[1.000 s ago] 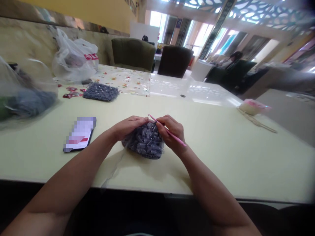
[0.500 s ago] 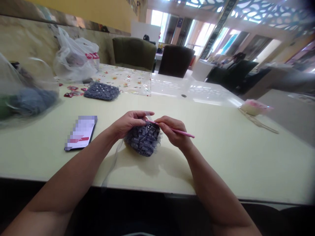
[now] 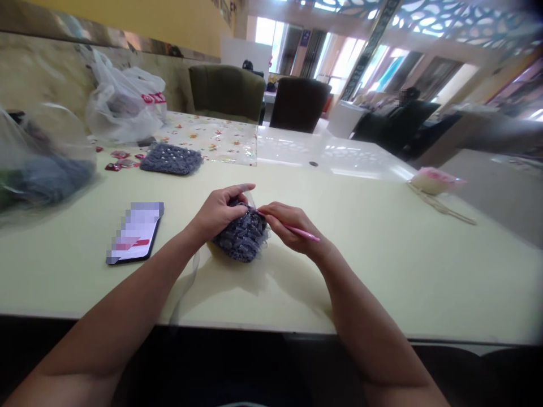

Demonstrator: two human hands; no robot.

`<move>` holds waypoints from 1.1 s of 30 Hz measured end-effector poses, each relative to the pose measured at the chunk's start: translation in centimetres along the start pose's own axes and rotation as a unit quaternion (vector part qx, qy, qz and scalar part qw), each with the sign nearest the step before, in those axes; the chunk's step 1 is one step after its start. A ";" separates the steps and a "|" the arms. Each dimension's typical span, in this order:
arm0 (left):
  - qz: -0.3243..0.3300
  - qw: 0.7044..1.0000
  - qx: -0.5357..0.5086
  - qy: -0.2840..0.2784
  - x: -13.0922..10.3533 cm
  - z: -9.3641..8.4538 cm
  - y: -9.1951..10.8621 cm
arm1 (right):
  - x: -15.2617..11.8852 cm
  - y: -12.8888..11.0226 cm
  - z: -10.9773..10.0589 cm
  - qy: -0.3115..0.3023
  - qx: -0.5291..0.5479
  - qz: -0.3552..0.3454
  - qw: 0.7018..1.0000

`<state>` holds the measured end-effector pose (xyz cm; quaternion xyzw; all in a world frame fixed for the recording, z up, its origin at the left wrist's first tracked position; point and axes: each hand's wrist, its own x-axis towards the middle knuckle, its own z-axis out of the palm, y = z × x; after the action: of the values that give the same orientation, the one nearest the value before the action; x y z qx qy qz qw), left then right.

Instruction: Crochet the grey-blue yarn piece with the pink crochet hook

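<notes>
A dark grey-blue crochet piece with ruffled loops hangs just over the table in front of me. My left hand grips its upper left edge, thumb in front and index finger stretched out. A sheer ribbon trails from below this hand to the table's front edge, and part of it also shows near the index finger. My right hand is closed around a pink crochet hook, its tip at the top edge of the piece. Fingers hide the exact stitch.
A phone lies left of my forearm. Behind it are a flat crochet piece, small red packets and a white plastic bag. A clear bag stands far left. A pink-and-cream bundle with cord lies right.
The hook has turned and drawn in closer to my right palm. My left index finger points slightly more upward. The whole view has shifted a little.
</notes>
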<state>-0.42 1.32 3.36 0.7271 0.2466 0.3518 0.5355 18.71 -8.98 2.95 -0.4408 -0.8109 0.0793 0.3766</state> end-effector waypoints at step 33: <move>-0.112 0.958 -0.248 -0.087 0.1 -0.3 -0.2 | -0.5 -1.3 1.3 0.174 0.144 0.064 0.972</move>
<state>-0.62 1.61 3.24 0.5669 0.1843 0.2753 0.7543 17.10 -9.87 2.37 -0.4394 -0.6832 0.1414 0.5659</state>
